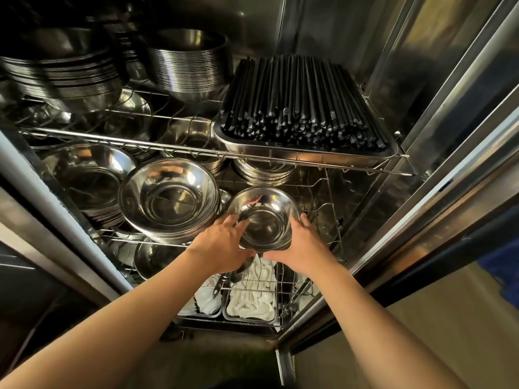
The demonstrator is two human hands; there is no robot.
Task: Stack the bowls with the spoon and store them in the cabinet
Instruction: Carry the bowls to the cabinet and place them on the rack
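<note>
A small stack of steel bowls (264, 217) is held between both hands at the right side of the cabinet's middle wire shelf (331, 209). My left hand (222, 245) grips the stack's left side, fingers on the rim. My right hand (303, 245) clasps its right side. The stack sits tilted toward me, just over the shelf's front edge. A metal handle, maybe the spoon (241, 269), pokes out beneath my left hand; I cannot tell if it is held.
A larger stack of steel bowls (168, 195) stands directly left of the held stack. A tray of black chopsticks (303, 108) fills the upper shelf's right. More bowl stacks (188, 60) sit up there. White spoons in bins (250, 301) lie on the lower shelf. The cabinet door frame (438, 164) is at right.
</note>
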